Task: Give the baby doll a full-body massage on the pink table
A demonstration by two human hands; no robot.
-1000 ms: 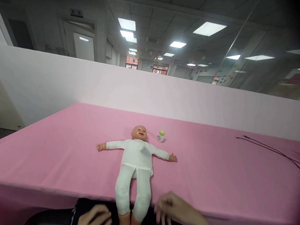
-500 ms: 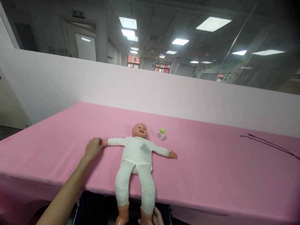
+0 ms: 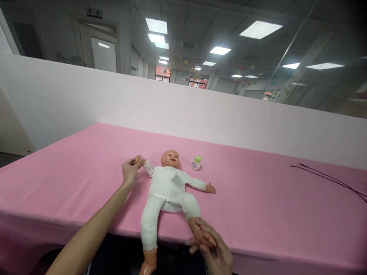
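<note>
A baby doll [image 3: 167,182] in a white top and trousers lies on its back on the pink-covered table [image 3: 264,207], its lower legs reaching past the front edge. My left hand [image 3: 131,170] is closed on the doll's hand at the left, and that arm is bent upward. Around the doll's foot at the right, my right hand [image 3: 216,250] is wrapped, and this leg is raised and bent outward. The other foot [image 3: 148,265] hangs free over the edge. The doll's arm at the right [image 3: 198,184] lies stretched out on the cloth.
A small jar with a green lid [image 3: 196,163] stands beside the doll's head. Thin dark cords [image 3: 338,183] lie at the table's right side. Behind the table runs a white wall [image 3: 201,117] with glass above it. A door [image 3: 5,119] is at the far left.
My left hand has moved right and up, bending the doll's arm it holds. My right hand has lifted the doll's foot up and to the right, bending the knee.
</note>
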